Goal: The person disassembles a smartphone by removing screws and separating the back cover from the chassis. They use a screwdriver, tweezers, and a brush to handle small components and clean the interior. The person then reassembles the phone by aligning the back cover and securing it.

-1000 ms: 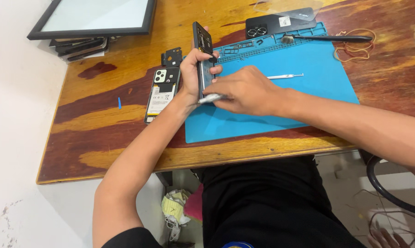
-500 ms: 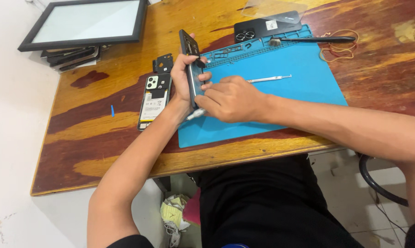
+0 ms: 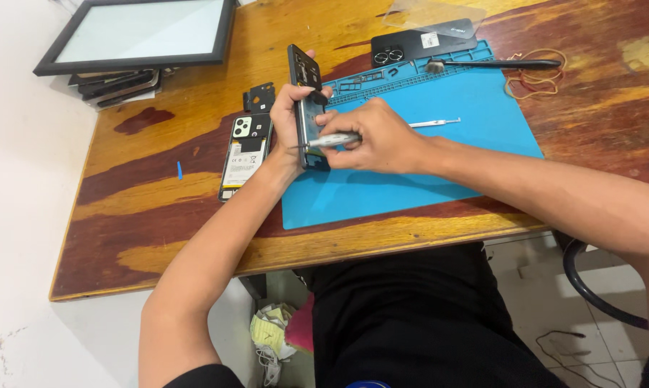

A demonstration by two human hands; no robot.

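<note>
1. The left hand (image 3: pixel 290 118) grasps the opened phone (image 3: pixel 303 100) on edge over the blue mat (image 3: pixel 439 158).
2. The right hand (image 3: pixel 378 136) fingers pinch a small screwdriver (image 3: pixel 332 140) at the phone's side.
3. The back cover (image 3: pixel 244 154) is already off and lies on the desk (image 3: pixel 159 215); screws probably remain.

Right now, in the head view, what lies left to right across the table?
Framed screen panel → opened phone with battery showing → left hand → right hand → metal tweezers → rubber bands.
</note>
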